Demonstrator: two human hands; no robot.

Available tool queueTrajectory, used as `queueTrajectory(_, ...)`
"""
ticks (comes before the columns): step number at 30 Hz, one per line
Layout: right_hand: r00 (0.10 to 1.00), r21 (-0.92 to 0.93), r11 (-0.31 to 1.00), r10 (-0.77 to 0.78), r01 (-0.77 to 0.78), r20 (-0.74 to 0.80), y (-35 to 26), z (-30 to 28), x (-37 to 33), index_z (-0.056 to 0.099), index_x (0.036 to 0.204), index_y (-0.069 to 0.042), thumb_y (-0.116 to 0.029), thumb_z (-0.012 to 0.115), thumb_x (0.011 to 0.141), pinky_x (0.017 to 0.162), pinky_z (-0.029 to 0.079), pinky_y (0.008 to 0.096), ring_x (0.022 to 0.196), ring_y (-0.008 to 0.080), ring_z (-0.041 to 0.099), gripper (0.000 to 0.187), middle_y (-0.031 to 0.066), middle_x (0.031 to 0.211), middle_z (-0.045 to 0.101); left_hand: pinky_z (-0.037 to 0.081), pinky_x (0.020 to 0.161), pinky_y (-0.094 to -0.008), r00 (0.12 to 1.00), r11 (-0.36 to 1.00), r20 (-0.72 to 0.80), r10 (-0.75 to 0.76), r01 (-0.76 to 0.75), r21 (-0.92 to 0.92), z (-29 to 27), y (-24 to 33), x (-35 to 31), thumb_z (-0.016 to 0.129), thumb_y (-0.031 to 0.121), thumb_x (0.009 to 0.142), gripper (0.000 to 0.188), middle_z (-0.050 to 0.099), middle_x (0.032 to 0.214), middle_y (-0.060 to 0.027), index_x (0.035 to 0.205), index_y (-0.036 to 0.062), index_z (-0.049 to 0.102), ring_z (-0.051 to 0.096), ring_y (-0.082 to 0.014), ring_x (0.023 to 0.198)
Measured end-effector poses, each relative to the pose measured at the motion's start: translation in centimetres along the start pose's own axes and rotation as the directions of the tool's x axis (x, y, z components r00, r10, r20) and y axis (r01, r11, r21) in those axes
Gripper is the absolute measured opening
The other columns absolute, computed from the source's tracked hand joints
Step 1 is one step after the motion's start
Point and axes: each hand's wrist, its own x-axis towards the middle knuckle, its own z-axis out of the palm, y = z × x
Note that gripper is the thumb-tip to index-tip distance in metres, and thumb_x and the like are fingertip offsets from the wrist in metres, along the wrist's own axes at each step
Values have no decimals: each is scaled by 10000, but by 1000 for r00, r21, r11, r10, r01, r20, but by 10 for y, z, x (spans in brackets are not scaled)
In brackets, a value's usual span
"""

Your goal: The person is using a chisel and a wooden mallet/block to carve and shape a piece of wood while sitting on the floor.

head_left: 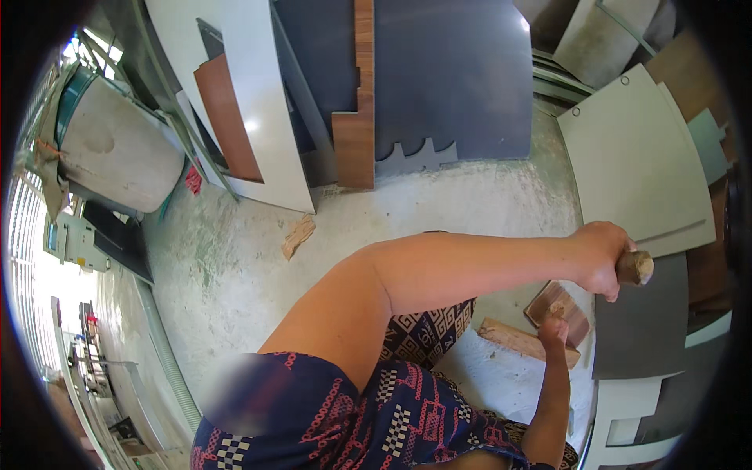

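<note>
My left arm reaches across to the right, and its hand (599,254) is closed around a thick wooden stick (636,269) whose blunt, worn end points right. What lies at the stick's other end is hidden behind the fist. Lower down, my right hand (554,332) is closed on a small light-brown piece with a rough top (557,310), possibly a handle. That hand is over a brown wood-grain board (576,313) on the floor. Along the near side of the board lies a plain wooden block (509,338), partly behind my right hand.
Large dark panels (454,70) and a white panel (286,117) lean ahead. Pale sheets (638,157) and a dark grey sheet (638,329) stand to the right. A big drum (117,141) is at the left, above a ribbed hose (176,376). A crumpled scrap (298,237) lies on the floor.
</note>
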Motion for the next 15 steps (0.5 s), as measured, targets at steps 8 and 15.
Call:
queueTrajectory(8, 982, 186, 982, 7, 29, -190, 18, -4, 5, 624, 1010, -67, -155, 583, 778, 712, 529, 427, 835, 316, 663, 251, 148, 925, 668, 517, 773, -370, 1000, 997, -25, -14, 16, 73, -1, 2, -2, 834, 152, 530, 367, 693, 808, -123, 864, 70, 707, 671, -289, 853)
queueTrajectory(15, 971, 439, 898, 88, 18, -221, 1, -22, -15, 545, 1067, -63, -82, 649, 732, 735, 500, 475, 874, 379, 625, 352, 199, 936, 641, 509, 771, -381, 998, 992, 4, -69, 68, 111, -1, 2, -5, 842, 135, 538, 352, 687, 817, -130, 845, 52, 693, 664, -303, 866)
